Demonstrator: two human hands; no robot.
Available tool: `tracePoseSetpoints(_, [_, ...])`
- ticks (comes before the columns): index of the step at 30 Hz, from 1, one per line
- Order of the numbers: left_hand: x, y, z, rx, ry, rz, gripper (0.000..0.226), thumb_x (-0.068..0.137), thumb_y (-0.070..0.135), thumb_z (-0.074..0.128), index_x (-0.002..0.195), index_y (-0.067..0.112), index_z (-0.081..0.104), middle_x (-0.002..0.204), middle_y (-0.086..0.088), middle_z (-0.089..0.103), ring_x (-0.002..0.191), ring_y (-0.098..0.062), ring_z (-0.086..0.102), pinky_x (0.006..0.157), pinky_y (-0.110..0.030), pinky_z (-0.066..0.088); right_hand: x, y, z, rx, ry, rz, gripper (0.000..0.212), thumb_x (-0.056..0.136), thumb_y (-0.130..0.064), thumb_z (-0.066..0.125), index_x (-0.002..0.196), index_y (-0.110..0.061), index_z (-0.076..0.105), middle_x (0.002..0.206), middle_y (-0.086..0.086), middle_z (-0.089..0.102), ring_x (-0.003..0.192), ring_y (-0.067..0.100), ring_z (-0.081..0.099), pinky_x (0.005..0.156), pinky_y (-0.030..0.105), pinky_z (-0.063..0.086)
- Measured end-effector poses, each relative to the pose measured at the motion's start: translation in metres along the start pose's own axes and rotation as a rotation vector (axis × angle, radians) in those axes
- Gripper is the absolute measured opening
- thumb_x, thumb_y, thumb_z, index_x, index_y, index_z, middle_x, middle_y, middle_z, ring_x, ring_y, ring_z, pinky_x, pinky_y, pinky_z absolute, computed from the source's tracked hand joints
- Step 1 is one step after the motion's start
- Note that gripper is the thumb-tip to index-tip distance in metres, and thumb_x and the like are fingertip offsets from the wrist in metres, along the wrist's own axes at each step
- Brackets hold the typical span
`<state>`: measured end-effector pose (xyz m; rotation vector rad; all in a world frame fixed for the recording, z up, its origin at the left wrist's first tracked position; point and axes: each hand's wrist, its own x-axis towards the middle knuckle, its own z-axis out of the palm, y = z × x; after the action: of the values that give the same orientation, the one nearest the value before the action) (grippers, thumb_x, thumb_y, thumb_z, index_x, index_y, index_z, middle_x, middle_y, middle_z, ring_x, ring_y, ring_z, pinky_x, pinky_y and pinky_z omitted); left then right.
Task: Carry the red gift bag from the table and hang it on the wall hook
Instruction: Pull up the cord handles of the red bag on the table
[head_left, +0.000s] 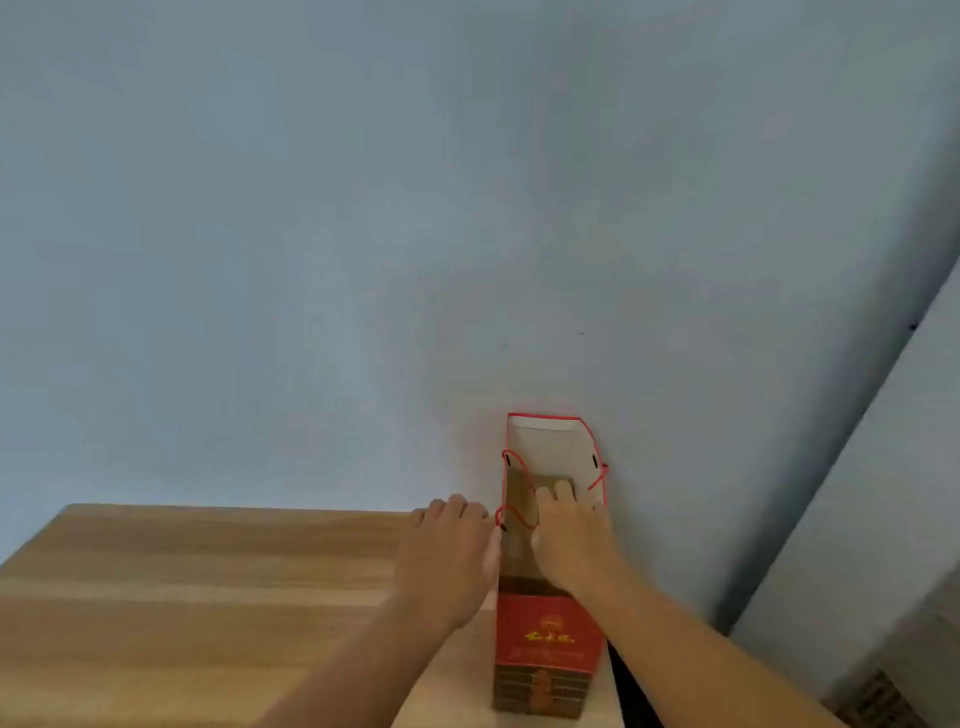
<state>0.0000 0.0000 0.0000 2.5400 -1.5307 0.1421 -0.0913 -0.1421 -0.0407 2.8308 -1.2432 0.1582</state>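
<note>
Both hands are at the red gift bag (549, 631) standing on the counter (182, 597) at lower right, left hand (447, 556) flat against its side, right hand (569, 540) spread inside its mouth, so best gather both cord handles (511, 493) before lifting.

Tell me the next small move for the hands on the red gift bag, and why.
Probably gather the red cord handles into one hand. The red gift bag stands on the table near its right edge, against the wall; the left hand lies flat against its side, and the right hand reaches into its open top. Neither hand holds a cord, and no hook shows in this view.
</note>
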Motion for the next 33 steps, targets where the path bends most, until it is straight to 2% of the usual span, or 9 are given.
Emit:
tracePoseSetpoints(4, [0.003, -0.008, 0.013, -0.055, 0.010, -0.016, 0.041, 0.103, 0.047, 0.036, 0.126, 0.027, 0.063, 0.125, 0.004, 0.067, 0.119, -0.019, 0.061, 0.104, -0.036, 0.045, 0.011, -0.008, 0.017, -0.060, -0.165, 0.019, 0.054, 0.089, -0.021, 0.068, 0.139, -0.018, 0.047, 0.140, 0.010, 0.051, 0.130, 0.033, 0.048, 0.105, 0.050, 0.045])
tracePoseSetpoints(7, [0.008, -0.024, 0.026, -0.054, -0.039, -0.056, 0.042, 0.103, 0.048, 0.036, 0.129, 0.028, 0.062, 0.129, 0.006, 0.065, 0.123, -0.017, 0.058, 0.107, -0.035, 0.042, 0.018, -0.012, 0.031, -0.059, -0.265, 0.046, 0.061, 0.090, -0.021, 0.069, 0.144, -0.018, 0.042, 0.146, 0.011, 0.045, 0.135, 0.034, 0.043, 0.103, 0.053, 0.044])
tracePoseSetpoints(14, [0.011, -0.045, 0.036, -0.051, -0.021, -0.071, 0.040, 0.104, 0.047, 0.037, 0.130, 0.027, 0.060, 0.132, 0.006, 0.065, 0.123, -0.014, 0.059, 0.109, -0.033, 0.042, 0.024, -0.017, 0.043, 0.070, -0.353, 0.059, 0.058, 0.093, -0.012, 0.063, 0.146, -0.020, 0.041, 0.142, 0.012, 0.045, 0.127, 0.035, 0.048, 0.093, 0.044, 0.051])
tracePoseSetpoints(19, [0.014, -0.040, 0.041, -0.057, -0.027, -0.060, 0.040, 0.104, 0.047, 0.037, 0.129, 0.027, 0.061, 0.131, 0.007, 0.066, 0.122, -0.014, 0.059, 0.108, -0.033, 0.043, 0.019, -0.019, 0.035, 0.083, -0.390, 0.038, 0.055, 0.093, -0.005, 0.060, 0.145, -0.018, 0.044, 0.142, 0.013, 0.046, 0.127, 0.036, 0.050, 0.095, 0.044, 0.049])
tracePoseSetpoints(23, [0.018, -0.030, 0.037, -0.079, -0.003, -0.019, 0.039, 0.104, 0.046, 0.039, 0.129, 0.025, 0.062, 0.130, 0.006, 0.064, 0.121, -0.015, 0.059, 0.107, -0.033, 0.045, 0.013, -0.018, 0.013, 0.061, -0.442, 0.041, 0.048, 0.091, -0.004, 0.062, 0.138, -0.014, 0.052, 0.135, 0.016, 0.056, 0.121, 0.037, 0.059, 0.093, 0.045, 0.052])
tracePoseSetpoints(26, [0.024, -0.020, 0.030, -0.092, 0.010, 0.012, 0.040, 0.104, 0.048, 0.039, 0.130, 0.027, 0.060, 0.132, 0.006, 0.063, 0.122, -0.015, 0.058, 0.107, -0.033, 0.046, 0.016, -0.012, -0.021, 0.153, -0.375, 0.057, 0.030, 0.094, -0.009, 0.059, 0.124, -0.010, 0.064, 0.121, 0.014, 0.070, 0.102, 0.031, 0.070, 0.077, 0.036, 0.057])
tracePoseSetpoints(28, [0.030, -0.009, 0.021, -0.119, 0.034, 0.025, 0.044, 0.103, 0.053, 0.039, 0.134, 0.028, 0.058, 0.137, 0.005, 0.062, 0.126, -0.017, 0.057, 0.109, -0.035, 0.043, 0.024, -0.006, -0.056, 0.259, -0.248, 0.066, 0.023, 0.100, -0.013, 0.054, 0.118, -0.009, 0.068, 0.117, 0.009, 0.073, 0.085, 0.020, 0.067, 0.062, 0.018, 0.046])
tracePoseSetpoints(29, [0.034, -0.003, 0.015, -0.152, 0.054, 0.028, 0.047, 0.102, 0.055, 0.040, 0.138, 0.028, 0.055, 0.140, 0.006, 0.060, 0.128, -0.017, 0.056, 0.110, -0.035, 0.042, 0.027, -0.003, -0.076, 0.300, -0.181, 0.070, 0.023, 0.101, -0.015, 0.053, 0.118, -0.009, 0.067, 0.116, 0.008, 0.071, 0.079, 0.017, 0.061, 0.057, 0.014, 0.040])
tracePoseSetpoints(33, [0.050, 0.024, -0.010, -0.318, 0.154, 0.055, 0.068, 0.091, 0.071, 0.042, 0.145, 0.029, 0.043, 0.138, 0.007, 0.059, 0.126, -0.016, 0.055, 0.107, -0.035, 0.042, 0.039, -0.001, -0.131, 0.326, -0.008, 0.059, 0.023, 0.097, -0.022, 0.060, 0.114, -0.007, 0.066, 0.115, 0.014, 0.068, 0.091, 0.029, 0.063, 0.071, 0.032, 0.044])
